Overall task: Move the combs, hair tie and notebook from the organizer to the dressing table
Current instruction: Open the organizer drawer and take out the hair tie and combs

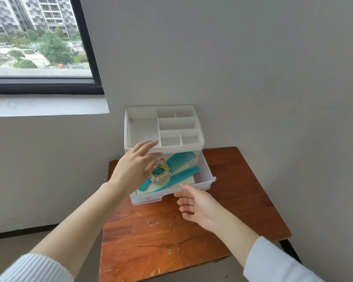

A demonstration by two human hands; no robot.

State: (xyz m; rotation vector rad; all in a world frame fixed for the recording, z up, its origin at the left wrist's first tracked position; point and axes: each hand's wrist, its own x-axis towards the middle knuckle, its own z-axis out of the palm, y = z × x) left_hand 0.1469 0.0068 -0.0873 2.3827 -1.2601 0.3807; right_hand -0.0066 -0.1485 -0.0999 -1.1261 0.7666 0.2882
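A white plastic organizer [182,146] stands at the back of the wooden dressing table [167,233], its clear drawer [207,179] pulled out. Inside the drawer lie two teal combs, a wide-toothed comb [180,160] and a fine-toothed comb [184,175], on a pale green notebook [189,181]. A fabric hair tie [160,175] with yellow elastic sits on the combs. My left hand [134,165] hovers open over the drawer's left side, fingers near the organizer's top tray. My right hand [196,203] is open at the drawer's front edge, thumb touching it.
The organizer's top tray has several empty compartments. The table stands in a corner against grey walls [273,78]. A window [39,41] with a sill is at the upper left. The tabletop in front of the drawer is scratched wood.
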